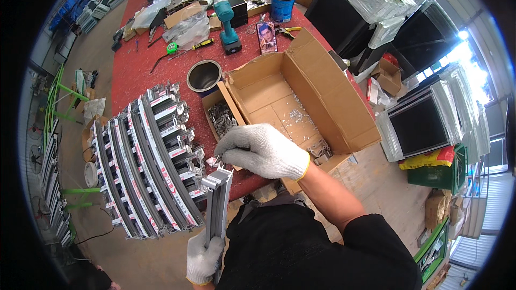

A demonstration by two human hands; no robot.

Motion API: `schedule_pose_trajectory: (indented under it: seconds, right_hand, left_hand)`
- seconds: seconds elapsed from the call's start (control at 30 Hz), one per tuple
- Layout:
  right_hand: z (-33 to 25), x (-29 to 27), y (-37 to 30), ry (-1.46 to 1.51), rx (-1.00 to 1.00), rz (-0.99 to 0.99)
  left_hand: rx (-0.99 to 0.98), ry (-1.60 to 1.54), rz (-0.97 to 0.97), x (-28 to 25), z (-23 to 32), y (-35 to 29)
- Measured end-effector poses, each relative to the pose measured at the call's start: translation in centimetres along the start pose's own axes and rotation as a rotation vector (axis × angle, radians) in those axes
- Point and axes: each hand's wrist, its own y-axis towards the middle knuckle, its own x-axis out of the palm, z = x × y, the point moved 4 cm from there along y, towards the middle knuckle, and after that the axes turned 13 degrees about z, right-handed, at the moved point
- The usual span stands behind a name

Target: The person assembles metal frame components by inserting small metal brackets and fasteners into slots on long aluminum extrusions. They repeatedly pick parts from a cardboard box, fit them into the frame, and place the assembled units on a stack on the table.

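My left hand [205, 259], in a white knit glove, is wrapped round the lower part of a grey aluminium profile [217, 207]. The profile stands close to upright in front of my body, its cut end facing up. Just above that end is my right hand [266, 150], gloved too, with thumb and fingers pinched together. A small shiny metal piece [214, 160] shows at its fingertips; its exact kind is too small to tell. Beneath and beyond this hand, a small cardboard box [224, 101] holds many little metal parts [221, 118].
Layered aluminium profiles [156, 166] lie left on the red table [137, 67]. A large open carton [258, 78] with metal bits stands right. Farther off are a dark pot [204, 77], a teal cordless drill [228, 27], a phone [266, 37], a tape measure [172, 48] and a blue bucket [282, 6].
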Motion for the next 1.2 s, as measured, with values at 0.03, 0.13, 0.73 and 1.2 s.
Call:
schedule_pose_trajectory:
  seconds: [0.03,0.13,0.73,1.2]
  right_hand:
    - [0.0,0.0,0.1,0.013,0.006,-0.001]
    - [0.1,-0.1,0.2,0.038,0.025,-0.013]
    - [0.9,0.1,-0.2,-0.009,-0.025,-0.054]
    - [0.8,0.3,-1.0,0.042,-0.141,-0.014]
  left_hand:
    - [0.022,0.0,0.005,0.0,-0.1,0.0]
    - [0.039,0.009,0.011,0.1,-0.3,0.2]
    - [-0.022,-0.025,-0.034,0.6,0.2,0.4]
    - [-0.028,-0.056,-0.001,-0.1,-0.6,0.3]
